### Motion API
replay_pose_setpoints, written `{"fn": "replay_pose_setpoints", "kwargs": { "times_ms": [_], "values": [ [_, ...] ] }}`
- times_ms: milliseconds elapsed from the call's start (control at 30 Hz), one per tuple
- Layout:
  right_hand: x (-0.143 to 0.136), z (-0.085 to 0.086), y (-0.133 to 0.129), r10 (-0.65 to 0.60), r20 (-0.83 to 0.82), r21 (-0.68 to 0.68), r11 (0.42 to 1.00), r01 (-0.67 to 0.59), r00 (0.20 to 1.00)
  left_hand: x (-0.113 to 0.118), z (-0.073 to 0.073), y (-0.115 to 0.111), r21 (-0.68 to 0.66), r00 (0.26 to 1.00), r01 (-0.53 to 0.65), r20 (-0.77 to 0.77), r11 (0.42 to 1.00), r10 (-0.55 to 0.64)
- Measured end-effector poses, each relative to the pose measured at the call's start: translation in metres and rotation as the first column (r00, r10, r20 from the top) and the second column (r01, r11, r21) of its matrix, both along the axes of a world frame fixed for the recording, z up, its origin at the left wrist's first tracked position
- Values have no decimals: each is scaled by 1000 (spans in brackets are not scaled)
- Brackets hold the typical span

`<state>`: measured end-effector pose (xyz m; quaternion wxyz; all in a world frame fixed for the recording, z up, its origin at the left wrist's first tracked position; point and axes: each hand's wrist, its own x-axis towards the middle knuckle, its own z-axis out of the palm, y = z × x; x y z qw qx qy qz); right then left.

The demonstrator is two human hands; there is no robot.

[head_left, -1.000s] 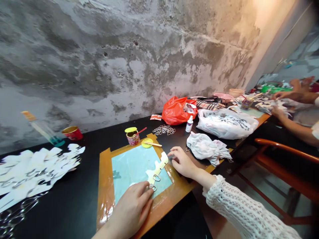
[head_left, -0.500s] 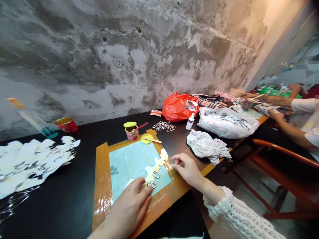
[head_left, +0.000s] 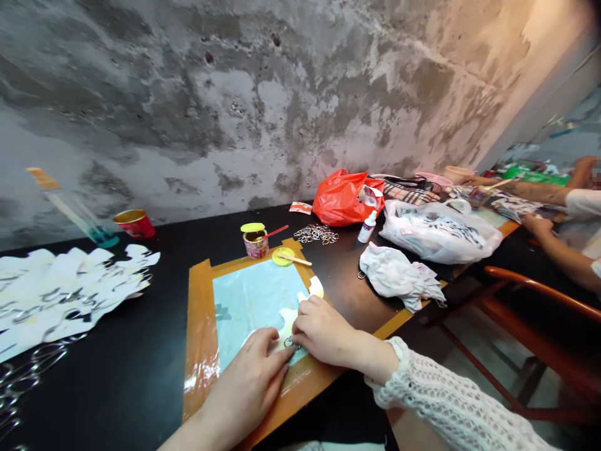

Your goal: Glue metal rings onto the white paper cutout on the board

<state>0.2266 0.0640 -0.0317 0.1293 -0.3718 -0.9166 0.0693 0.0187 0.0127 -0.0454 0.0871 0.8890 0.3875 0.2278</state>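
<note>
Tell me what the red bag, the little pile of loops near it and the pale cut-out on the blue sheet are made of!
Red bag: probably thin, shiny plastic, since it crumples and shines. Pile of loops: likely polished metal, silvery with bright glints. Pale cut-out: flat and smooth, maybe card or thin plastic; the look leaves that open.

Workshop: taped mat, metal rings

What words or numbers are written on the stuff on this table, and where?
No words or numbers can be read for sure.
White bottle: dark print on its label, too small and blurred.
Pink can: printed pattern, too blurred to read.
White plastic bag: small pinkish mark, unclear.
</note>
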Motion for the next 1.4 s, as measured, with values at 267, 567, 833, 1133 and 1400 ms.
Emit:
{"fn": "replay_pose_setpoints", "kwargs": {
  "times_ms": [267,567,833,1133,1400],
  "values": [
    [-3,0,3,7,-15,-53,999,-8,1000,-1,-2,1,-46,999,0,-39,999,-2],
    [-4,2,14,68,35,-108,992,-64,997,-1,-1,1,-49,999,10,-48,999,-12],
    [-12,22,31,209,196,-154,972,-180,958,-2,-1,3,-47,998,13,-55,999,-16],
    [-16,27,34,199,260,-171,973,-157,945,-3,-2,2,-86,997,8,-71,996,-14],
    [-26,45,36,130,378,-333,943,4,917,-3,-4,4,-99,998,3,-55,995,-9]
  ]
}}
